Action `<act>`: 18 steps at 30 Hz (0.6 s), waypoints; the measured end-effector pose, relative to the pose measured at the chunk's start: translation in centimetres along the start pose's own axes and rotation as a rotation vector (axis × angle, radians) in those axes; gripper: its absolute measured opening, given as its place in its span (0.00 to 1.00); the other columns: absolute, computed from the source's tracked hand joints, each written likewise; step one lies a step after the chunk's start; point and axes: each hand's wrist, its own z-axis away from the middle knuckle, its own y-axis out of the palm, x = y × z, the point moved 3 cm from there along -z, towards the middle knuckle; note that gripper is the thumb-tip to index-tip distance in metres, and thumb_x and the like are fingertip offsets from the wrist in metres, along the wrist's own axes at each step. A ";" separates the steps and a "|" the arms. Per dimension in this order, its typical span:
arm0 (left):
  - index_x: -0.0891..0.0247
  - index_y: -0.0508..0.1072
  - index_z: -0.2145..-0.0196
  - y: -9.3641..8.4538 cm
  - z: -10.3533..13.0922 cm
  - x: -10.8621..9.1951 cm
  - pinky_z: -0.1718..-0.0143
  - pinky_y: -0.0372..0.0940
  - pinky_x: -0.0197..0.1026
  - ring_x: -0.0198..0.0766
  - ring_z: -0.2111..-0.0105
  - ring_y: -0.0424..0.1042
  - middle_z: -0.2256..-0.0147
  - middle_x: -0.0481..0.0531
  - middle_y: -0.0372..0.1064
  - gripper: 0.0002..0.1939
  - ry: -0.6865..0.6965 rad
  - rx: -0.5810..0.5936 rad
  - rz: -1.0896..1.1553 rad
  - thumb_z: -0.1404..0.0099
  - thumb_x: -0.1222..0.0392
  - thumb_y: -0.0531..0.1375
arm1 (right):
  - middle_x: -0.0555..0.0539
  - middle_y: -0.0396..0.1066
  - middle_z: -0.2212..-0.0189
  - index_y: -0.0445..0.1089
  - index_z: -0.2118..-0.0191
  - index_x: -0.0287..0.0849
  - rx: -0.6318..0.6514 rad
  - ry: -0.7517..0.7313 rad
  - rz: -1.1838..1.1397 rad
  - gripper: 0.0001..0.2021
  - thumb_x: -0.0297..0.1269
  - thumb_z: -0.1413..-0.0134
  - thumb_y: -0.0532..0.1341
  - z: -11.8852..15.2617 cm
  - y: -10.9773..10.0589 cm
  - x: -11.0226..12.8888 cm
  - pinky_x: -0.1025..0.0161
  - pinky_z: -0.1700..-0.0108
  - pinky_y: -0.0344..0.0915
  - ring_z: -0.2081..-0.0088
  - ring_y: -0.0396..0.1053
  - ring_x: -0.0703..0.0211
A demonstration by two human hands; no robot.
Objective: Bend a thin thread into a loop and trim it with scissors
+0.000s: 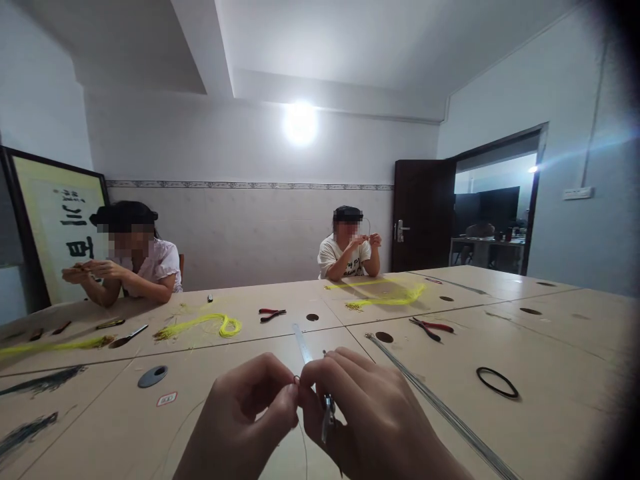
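Two hands meet above the tabletop. Fingers of the left hand pinch a small wire loop, partly covered; its full shape cannot be made out. Fingers of the right hand adjoin the loop and are curled around a metal tool, type unclear. Ruler: near end hidden. Wire bundle: cut off at the lower edge.

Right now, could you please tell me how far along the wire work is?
A small wire loop looks already bent. The left hand and right hand pinch it, the right also holding a metal tool. The wire bundle on the table is probably left.
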 end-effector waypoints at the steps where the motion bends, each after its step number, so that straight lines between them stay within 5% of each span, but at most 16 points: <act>1: 0.63 0.70 0.76 -0.1 0.1 0.0 0.72 0.64 0.37 0.35 0.75 0.66 0.78 0.46 0.66 0.09 0.008 0.002 -0.002 0.40 0.58 0.58 | 0.53 0.64 0.81 0.64 0.73 0.39 0.001 -0.002 -0.002 0.10 0.28 0.40 0.53 0.0 0.0 0.0 0.69 0.80 0.53 0.80 0.59 0.66; 18: 0.62 0.70 0.81 0.1 0.4 -1.3 0.77 0.63 0.35 0.34 0.79 0.67 0.83 0.46 0.67 0.08 -0.010 0.030 0.071 0.47 0.60 0.62 | 0.54 0.61 0.80 0.62 0.72 0.41 0.106 0.037 -0.096 0.08 0.26 0.41 0.54 0.0 -1.2 0.8 0.69 0.78 0.52 0.79 0.57 0.67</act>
